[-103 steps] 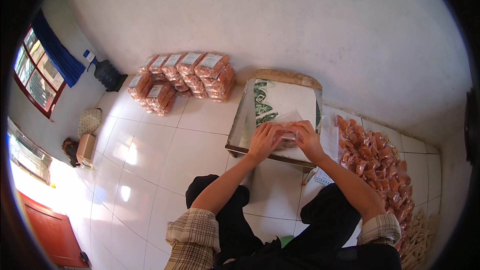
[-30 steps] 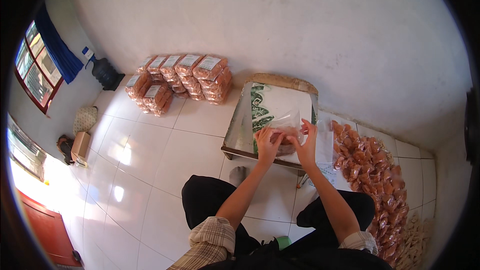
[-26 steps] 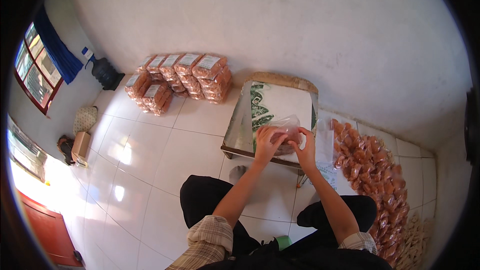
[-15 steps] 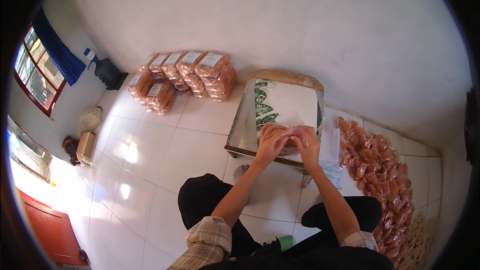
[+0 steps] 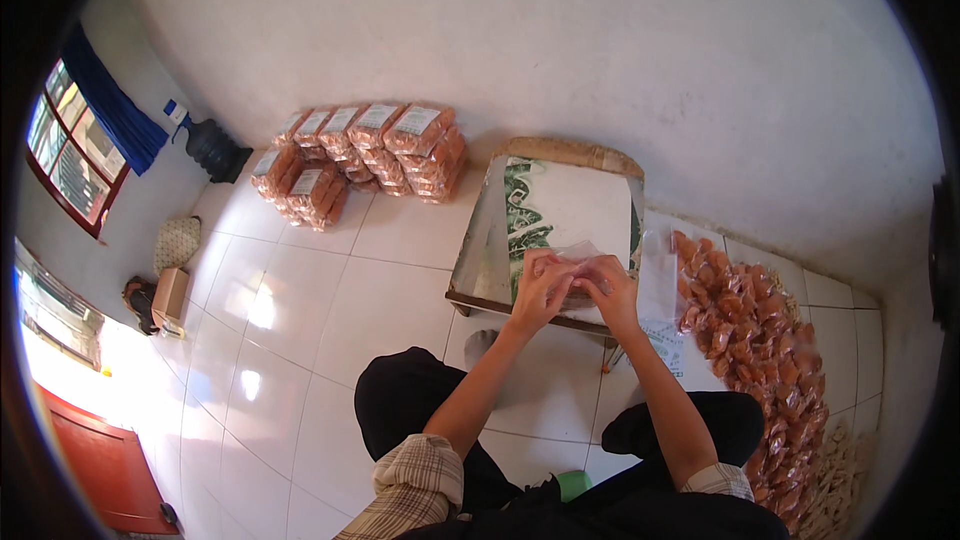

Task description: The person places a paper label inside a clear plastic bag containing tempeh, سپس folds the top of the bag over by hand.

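Observation:
My left hand (image 5: 541,286) and my right hand (image 5: 607,284) meet over the near edge of a low wooden table (image 5: 480,275) covered with a white and green sheet. Between the fingers of both hands is a small clear plastic bag (image 5: 572,258) holding orange-brown snack pieces. The hands touch each other at the bag's top. I sit on the floor with my knees on either side of the table's front.
A long heap of small orange snack packets (image 5: 765,340) runs along the floor at the right. Stacked large packs of the same snack (image 5: 360,155) stand by the far wall. A dark water jug (image 5: 212,147), a window with blue curtain and a small cardboard box (image 5: 168,292) are at the left.
The hands lifted the clear bag up a second ago, then brought it back down to the table edge, where they now work at its top.

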`<control>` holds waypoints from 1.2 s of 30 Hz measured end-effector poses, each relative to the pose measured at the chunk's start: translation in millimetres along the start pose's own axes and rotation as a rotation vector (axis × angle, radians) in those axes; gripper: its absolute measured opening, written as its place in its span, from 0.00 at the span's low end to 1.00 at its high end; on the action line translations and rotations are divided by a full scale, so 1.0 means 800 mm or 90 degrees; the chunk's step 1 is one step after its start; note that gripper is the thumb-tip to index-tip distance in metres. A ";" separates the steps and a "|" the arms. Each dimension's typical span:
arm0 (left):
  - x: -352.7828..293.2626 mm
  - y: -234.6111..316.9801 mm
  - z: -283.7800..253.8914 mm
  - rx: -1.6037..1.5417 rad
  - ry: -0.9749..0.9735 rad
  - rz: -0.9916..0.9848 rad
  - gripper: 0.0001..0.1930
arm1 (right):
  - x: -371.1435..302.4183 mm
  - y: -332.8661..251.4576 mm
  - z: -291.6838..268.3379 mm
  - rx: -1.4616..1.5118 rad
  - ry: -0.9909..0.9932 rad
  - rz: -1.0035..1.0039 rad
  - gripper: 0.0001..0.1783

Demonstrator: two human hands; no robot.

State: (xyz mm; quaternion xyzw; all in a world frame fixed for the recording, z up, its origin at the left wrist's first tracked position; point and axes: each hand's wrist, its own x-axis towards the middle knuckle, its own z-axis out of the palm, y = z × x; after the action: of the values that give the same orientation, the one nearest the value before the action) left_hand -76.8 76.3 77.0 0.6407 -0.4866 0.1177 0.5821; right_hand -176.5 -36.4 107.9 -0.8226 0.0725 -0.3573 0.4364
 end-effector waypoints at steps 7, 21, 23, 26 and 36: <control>0.040 0.010 -0.004 -0.048 0.054 -0.066 0.16 | -0.002 0.011 0.006 -0.028 0.052 -0.014 0.09; 0.099 0.017 -0.016 -0.142 -0.226 -0.153 0.05 | 0.022 -0.008 0.002 -0.258 0.107 -0.223 0.07; 0.097 0.017 -0.015 -0.164 -0.223 -0.175 0.05 | 0.018 0.013 0.003 -0.146 0.031 -0.133 0.08; 0.076 0.006 -0.017 -0.259 -0.009 -0.232 0.06 | 0.005 0.027 0.015 0.022 -0.013 0.035 0.07; 0.002 -0.013 -0.007 0.034 0.045 0.037 0.10 | 0.011 0.013 0.024 -0.004 0.093 0.014 0.03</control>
State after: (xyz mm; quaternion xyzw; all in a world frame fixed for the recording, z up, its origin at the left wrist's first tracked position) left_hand -65.5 78.6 73.4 0.6373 -0.4804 0.1702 0.5779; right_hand -155.7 -33.6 97.1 -0.7948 0.1146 -0.4112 0.4313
